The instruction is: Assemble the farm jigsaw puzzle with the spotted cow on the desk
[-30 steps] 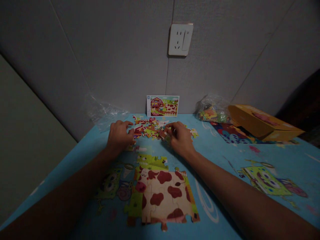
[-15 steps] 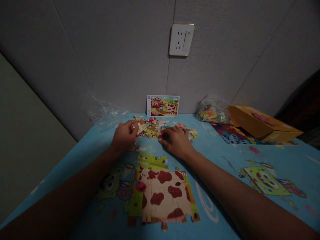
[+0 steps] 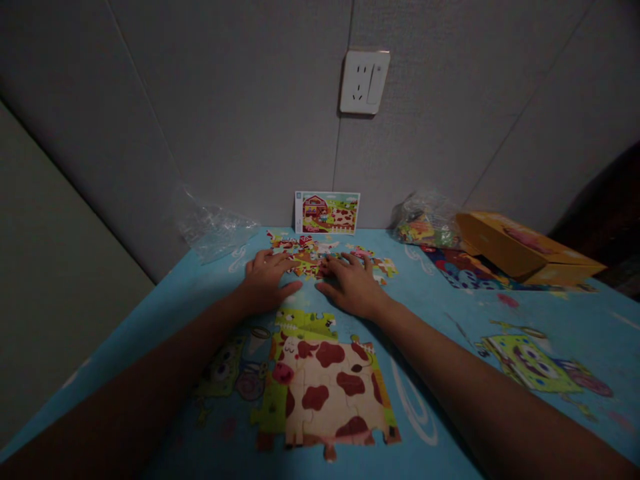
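While both hands lay palm-down toward the far edge of the table, thin, knobbed pieces (image 3: 306, 261) spread in a loose heap between and beyond them. The left hand (image 3: 266, 283) and right hand (image 3: 357, 288) were open, fingers spread over the heap's near side; whether a fingertip pinned any piece could not be told.

Nearer the person lay the joined puzzle (image 3: 333, 393), flat, seamed and ragged-edged. Crinkled film (image 3: 217, 230) sat at the far left corner; toward the far right, a clear bag (image 3: 430, 223) stood beside a yellow box (image 3: 530, 247) resting on a printed sheet (image 3: 465, 270).

The table (image 3: 425, 327) was blue with cartoon prints, against a dim grey panelled wall (image 3: 250, 120) with a white socket (image 3: 365, 83). A glossy card (image 3: 327, 213) leaned there.

The puzzle's cow faced the left edge, its body running parallel to the far edge, feet toward the person.
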`<state>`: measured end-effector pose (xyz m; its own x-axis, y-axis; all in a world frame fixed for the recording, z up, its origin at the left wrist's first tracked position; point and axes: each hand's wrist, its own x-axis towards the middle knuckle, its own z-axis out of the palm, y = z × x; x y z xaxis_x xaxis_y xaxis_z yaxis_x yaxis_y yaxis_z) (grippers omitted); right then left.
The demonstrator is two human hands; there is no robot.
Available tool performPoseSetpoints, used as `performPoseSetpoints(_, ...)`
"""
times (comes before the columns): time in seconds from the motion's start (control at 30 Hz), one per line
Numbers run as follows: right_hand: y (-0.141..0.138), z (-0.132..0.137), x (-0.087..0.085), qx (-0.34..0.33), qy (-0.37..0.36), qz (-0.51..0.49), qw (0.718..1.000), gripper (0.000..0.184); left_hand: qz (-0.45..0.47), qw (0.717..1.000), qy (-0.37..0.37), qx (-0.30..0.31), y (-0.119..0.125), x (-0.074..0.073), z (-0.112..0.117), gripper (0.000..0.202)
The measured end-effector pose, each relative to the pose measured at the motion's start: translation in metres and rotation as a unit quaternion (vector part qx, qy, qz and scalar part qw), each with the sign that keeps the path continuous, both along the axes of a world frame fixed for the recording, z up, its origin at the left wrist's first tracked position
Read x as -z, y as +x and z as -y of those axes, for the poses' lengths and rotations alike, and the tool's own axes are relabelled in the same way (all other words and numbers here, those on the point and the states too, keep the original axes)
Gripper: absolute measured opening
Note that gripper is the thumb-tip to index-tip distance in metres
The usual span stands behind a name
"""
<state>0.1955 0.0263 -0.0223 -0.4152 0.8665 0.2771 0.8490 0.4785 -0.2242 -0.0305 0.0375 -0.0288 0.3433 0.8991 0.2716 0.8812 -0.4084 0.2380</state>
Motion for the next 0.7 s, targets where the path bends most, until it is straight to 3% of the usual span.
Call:
performPoseSetpoints(0.17,-0.003,0.003,-0.003,-0.058,-0.031,-0.026,0.997,0.039,0.028,0.999,-0.003,0.027,-0.001,0.001,-0.003,0.032)
performPoseSetpoints(0.33,-0.005,0.007,-0.006,-0.091,-0.037,-0.044,0.994,0.026,0.067,0.998,0.009,-0.006,0.0,-0.001,-0.007,0.023)
performPoseSetpoints(0.47,-0.006,0.009,-0.008,-0.107,-0.041,-0.05,0.992,0.023,0.084,0.996,0.006,-0.033,0.0,-0.004,-0.009,0.028)
performPoseSetpoints(0.7,-0.004,0.004,-0.004,-0.086,-0.023,-0.069,0.994,0.028,0.087,0.996,0.014,-0.019,-0.006,-0.009,-0.009,0.036)
